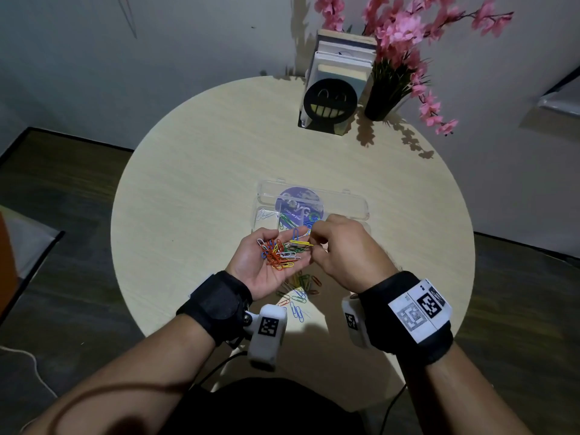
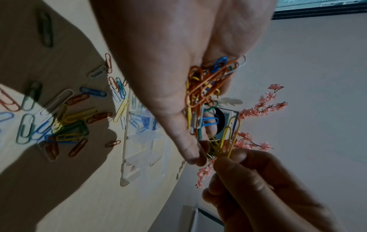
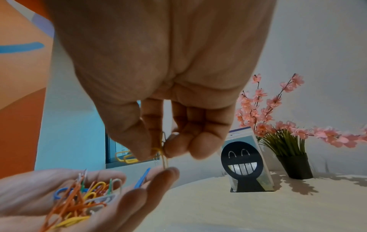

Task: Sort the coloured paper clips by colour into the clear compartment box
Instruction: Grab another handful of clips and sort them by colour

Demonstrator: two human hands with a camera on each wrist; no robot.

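My left hand (image 1: 251, 273) is held palm up above the round table, carrying a heap of mixed paper clips (image 1: 279, 254), mostly orange with yellow, blue, green and white. The same heap (image 3: 79, 196) lies on nearly straight fingers in the right wrist view. My right hand (image 1: 340, 246) is just right of it and pinches a few yellow clips (image 1: 303, 244) between thumb and fingertips; these yellow clips (image 2: 230, 138) stick up beside my left fingertips. Behind both hands lies the clear compartment box (image 1: 354, 204), open, with a white clip (image 1: 263, 215) and green clips (image 1: 287, 219) in separate compartments.
Loose clips of several colours (image 1: 299, 288) lie on the table (image 1: 188, 183) below my hands, near the front edge. At the back right stand a black smiling-face bookend (image 1: 329, 103) with books and a dark vase of pink flowers (image 1: 384, 103).
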